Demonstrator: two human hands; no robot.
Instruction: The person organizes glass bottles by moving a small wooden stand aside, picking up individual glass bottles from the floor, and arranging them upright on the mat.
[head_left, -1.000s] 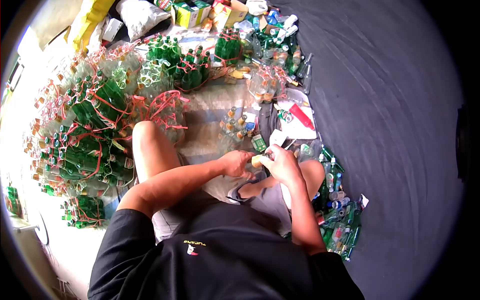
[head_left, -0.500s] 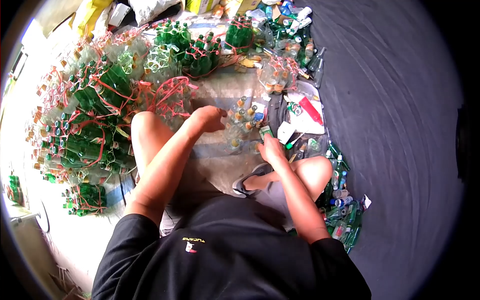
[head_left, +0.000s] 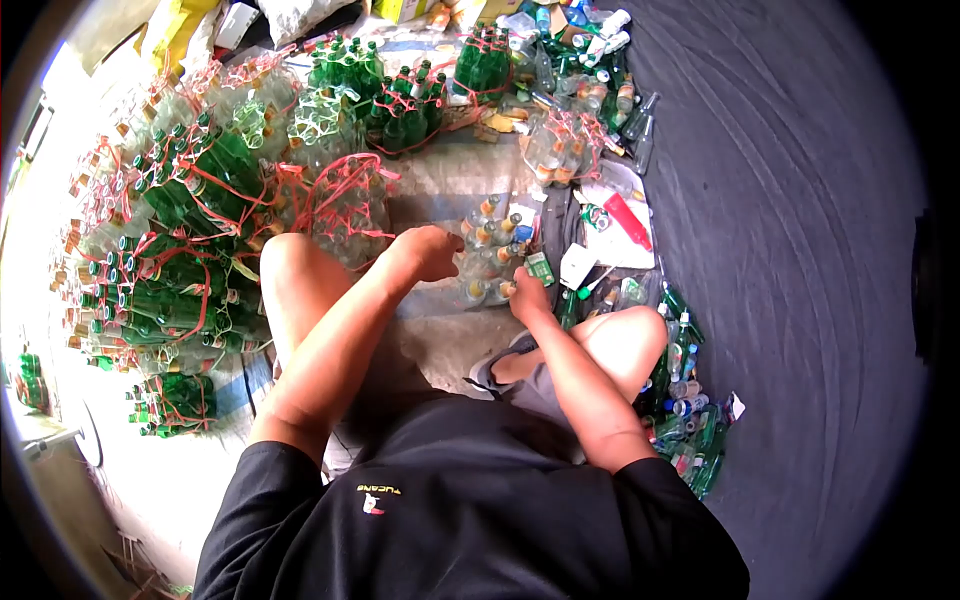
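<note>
While the right hand [head_left: 530, 298] is at the near right side of the clear bottles [head_left: 486, 258], its fingers are bent beside an orange-banded neck; I cannot tell if this grip is closed around it. The left hand [head_left: 428, 252] is just at the left side of the same group, its grip partly curled, and whether it has hold of something is hidden.

The clear bottles are close together on the floor sheet [head_left: 440, 180], between and beyond the two hands, and they seem to stand upright. They look like glass, so I judge them stiff, smooth, rather slippery and fragile when they knock. One alone should be light, but a group heavier. The neck seems the best place for one bottle; for the whole group, both palms around the outer bodies.

Farther away is a tied bundle of green bottles [head_left: 405, 118] with red string.
</note>
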